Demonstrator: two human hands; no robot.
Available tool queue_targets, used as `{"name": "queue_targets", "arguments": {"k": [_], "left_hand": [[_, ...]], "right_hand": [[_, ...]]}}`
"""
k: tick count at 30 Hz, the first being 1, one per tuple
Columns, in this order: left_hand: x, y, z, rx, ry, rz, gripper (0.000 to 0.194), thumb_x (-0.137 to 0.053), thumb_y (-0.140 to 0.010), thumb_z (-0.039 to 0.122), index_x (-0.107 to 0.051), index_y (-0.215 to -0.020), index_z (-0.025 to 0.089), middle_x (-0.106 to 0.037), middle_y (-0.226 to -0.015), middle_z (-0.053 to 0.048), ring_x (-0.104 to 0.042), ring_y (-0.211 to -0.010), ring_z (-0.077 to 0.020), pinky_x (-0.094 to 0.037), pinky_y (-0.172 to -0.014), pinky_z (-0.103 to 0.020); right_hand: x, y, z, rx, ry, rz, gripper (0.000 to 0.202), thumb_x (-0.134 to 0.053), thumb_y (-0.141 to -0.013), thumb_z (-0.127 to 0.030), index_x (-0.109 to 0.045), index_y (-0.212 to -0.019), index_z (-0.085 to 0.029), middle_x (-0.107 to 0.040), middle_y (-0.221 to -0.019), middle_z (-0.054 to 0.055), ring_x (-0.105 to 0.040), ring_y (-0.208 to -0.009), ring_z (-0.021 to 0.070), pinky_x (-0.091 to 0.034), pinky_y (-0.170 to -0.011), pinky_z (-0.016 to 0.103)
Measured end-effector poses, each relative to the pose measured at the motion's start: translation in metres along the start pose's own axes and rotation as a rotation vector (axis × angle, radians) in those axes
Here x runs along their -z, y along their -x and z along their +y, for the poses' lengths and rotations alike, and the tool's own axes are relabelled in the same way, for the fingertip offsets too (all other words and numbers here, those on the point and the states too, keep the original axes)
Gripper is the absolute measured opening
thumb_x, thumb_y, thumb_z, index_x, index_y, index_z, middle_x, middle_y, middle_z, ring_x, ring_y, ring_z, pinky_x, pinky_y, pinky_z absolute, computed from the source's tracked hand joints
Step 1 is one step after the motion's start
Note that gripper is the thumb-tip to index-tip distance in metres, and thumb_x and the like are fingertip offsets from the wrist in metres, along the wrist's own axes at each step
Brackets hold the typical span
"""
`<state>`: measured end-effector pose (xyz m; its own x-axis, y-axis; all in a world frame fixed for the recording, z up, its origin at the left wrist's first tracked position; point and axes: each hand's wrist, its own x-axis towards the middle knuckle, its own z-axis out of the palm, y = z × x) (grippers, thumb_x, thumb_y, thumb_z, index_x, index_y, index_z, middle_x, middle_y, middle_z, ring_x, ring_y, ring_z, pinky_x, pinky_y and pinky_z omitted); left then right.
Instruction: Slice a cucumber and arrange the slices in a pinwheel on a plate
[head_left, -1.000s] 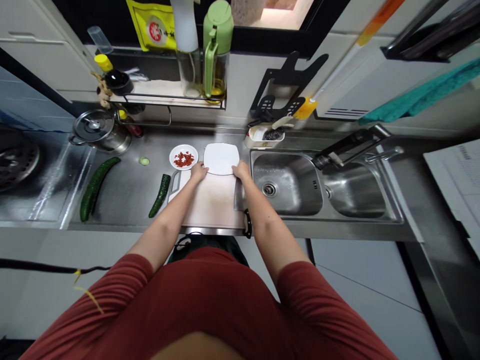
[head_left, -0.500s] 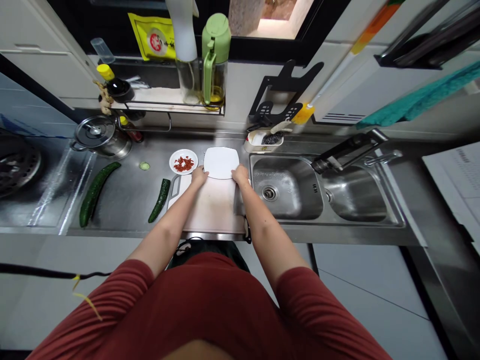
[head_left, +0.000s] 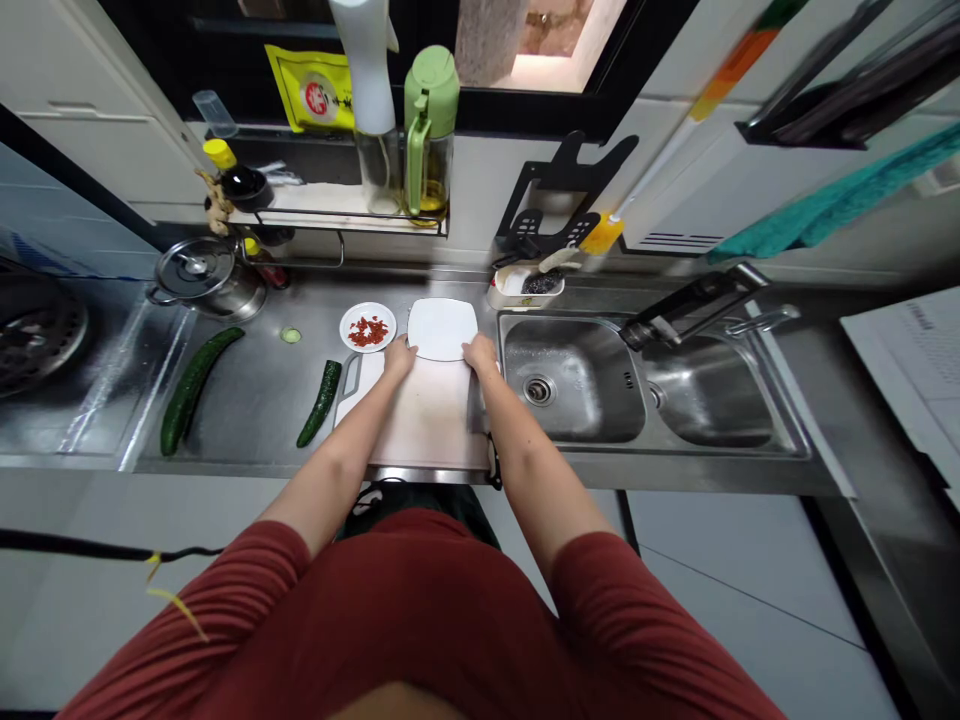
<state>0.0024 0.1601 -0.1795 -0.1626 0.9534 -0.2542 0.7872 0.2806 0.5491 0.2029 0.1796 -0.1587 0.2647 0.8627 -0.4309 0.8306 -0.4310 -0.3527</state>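
Observation:
A white squarish plate [head_left: 442, 328] lies at the far end of the white cutting board [head_left: 424, 415]. At its near left corner my left hand [head_left: 400, 354] is closed on the rim, and my right hand [head_left: 480, 353] grips the near right corner. To the left of the plate sits a round white plate [head_left: 349, 316] with chopped red pieces [head_left: 368, 331] on it. A cut length of cucumber [head_left: 320, 403] rests on the steel counter left of the board. Partly hidden by my right forearm, a knife [head_left: 493, 462] lies along the board's right edge.
A whole cucumber [head_left: 196, 388] and a small cucumber end piece [head_left: 290, 335] lie on the counter [head_left: 255, 400] at left, near a lidded pot [head_left: 210, 280]. The double sink [head_left: 574, 375] with its tap [head_left: 694, 305] is at right. Bottles stand on the wall rack [head_left: 337, 213].
The view has shifted slightly, and everything sits a little lower in the picture. Both hands keep their hold on the squarish plate, which has hardly moved.

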Motion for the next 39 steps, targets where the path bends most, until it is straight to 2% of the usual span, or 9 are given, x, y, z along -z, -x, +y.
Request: {"name": "queue_targets", "arguments": {"k": [7,12,16,21,24,27,29,32,39], "left_hand": [[-0.004,0.011,-0.007,-0.017,0.125,0.087,0.05,-0.06,-0.083,0.031,-0.059,-0.128,0.01,-0.071,-0.09,-0.011,-0.065,-0.091,-0.0246,-0.046,-0.086,-0.033],[-0.006,0.042,-0.007,-0.05,0.31,0.237,0.041,-0.057,-0.084,0.031,-0.062,-0.121,0.013,-0.069,-0.082,-0.006,-0.063,-0.077,-0.0174,-0.047,-0.08,-0.028],[-0.004,0.067,-0.01,-0.084,0.426,0.307,0.037,-0.055,-0.085,0.031,-0.063,-0.116,0.014,-0.065,-0.078,-0.003,-0.06,-0.071,-0.014,-0.047,-0.074,-0.025],[0.014,0.085,-0.029,-0.046,0.399,0.429,0.033,-0.05,-0.087,0.033,-0.062,-0.113,0.016,-0.061,-0.078,-0.002,-0.056,-0.07,-0.014,-0.046,-0.073,-0.026],[0.033,0.093,-0.044,-0.01,0.274,0.553,0.031,-0.05,-0.088,0.032,-0.061,-0.112,0.016,-0.061,-0.09,-0.007,-0.057,-0.086,-0.0183,-0.044,-0.084,-0.03],[0.052,0.101,-0.06,0.103,0.084,0.608,0.03,-0.052,-0.087,0.033,-0.06,-0.112,0.018,-0.059,-0.106,-0.011,-0.053,-0.104,-0.025,-0.039,-0.096,-0.039],[0.062,0.104,-0.069,0.183,-0.026,0.621,0.034,-0.054,-0.086,0.034,-0.058,-0.116,0.021,-0.055,-0.119,-0.013,-0.048,-0.114,-0.0298,-0.035,-0.1,-0.045],[0.072,0.106,-0.084,0.26,-0.112,0.594,0.039,-0.054,-0.085,0.035,-0.054,-0.122,0.022,-0.051,-0.126,-0.014,-0.042,-0.12,-0.0334,-0.031,-0.102,-0.05],[0.075,0.107,-0.111,0.317,-0.156,0.439,0.052,-0.061,-0.081,0.044,-0.048,-0.126,0.023,-0.051,-0.126,-0.015,-0.045,-0.12,-0.0342,-0.035,-0.1,-0.051]], "right_hand": [[0.001,0.021,0.003,0.013,-0.008,0.085,0.044,-0.05,-0.094,-0.037,-0.047,-0.128,-0.009,-0.063,-0.115,0.021,-0.061,-0.108,0.0287,-0.046,-0.088,0.037],[-0.005,0.055,0.016,0.073,-0.066,0.204,0.048,-0.041,-0.096,-0.039,-0.039,-0.138,-0.015,-0.063,-0.117,0.015,-0.06,-0.105,0.0268,-0.044,-0.088,0.037],[-0.014,0.086,0.041,0.131,-0.116,0.237,0.047,-0.04,-0.095,-0.036,-0.041,-0.138,-0.016,-0.061,-0.117,0.012,-0.057,-0.106,0.0234,-0.041,-0.089,0.031],[-0.019,0.119,0.084,0.114,-0.093,0.262,0.043,-0.045,-0.092,-0.038,-0.048,-0.129,-0.018,-0.059,-0.116,0.01,-0.057,-0.097,0.021,-0.041,-0.082,0.028],[-0.017,0.135,0.107,0.108,-0.02,0.265,0.039,-0.051,-0.09,-0.038,-0.052,-0.123,-0.018,-0.059,-0.115,0.01,-0.057,-0.099,0.0218,-0.04,-0.08,0.028],[-0.015,0.146,0.125,0.072,0.021,0.192,0.039,-0.057,-0.087,-0.044,-0.055,-0.116,-0.018,-0.06,-0.111,0.009,-0.058,-0.095,0.0223,-0.04,-0.076,0.028],[-0.015,0.151,0.132,0.055,0.034,0.13,0.041,-0.06,-0.085,-0.048,-0.055,-0.113,-0.019,-0.061,-0.107,0.009,-0.058,-0.092,0.0216,-0.04,-0.073,0.028],[-0.019,0.155,0.136,0.059,0.055,0.075,0.039,-0.062,-0.084,-0.049,-0.056,-0.109,-0.019,-0.062,-0.101,0.007,-0.059,-0.089,0.0202,-0.039,-0.072,0.026],[-0.026,0.154,0.134,0.021,0.075,0.035,0.035,-0.063,-0.084,-0.048,-0.057,-0.104,-0.02,-0.064,-0.099,0.006,-0.061,-0.09,0.0196,-0.038,-0.069,0.025]]}}
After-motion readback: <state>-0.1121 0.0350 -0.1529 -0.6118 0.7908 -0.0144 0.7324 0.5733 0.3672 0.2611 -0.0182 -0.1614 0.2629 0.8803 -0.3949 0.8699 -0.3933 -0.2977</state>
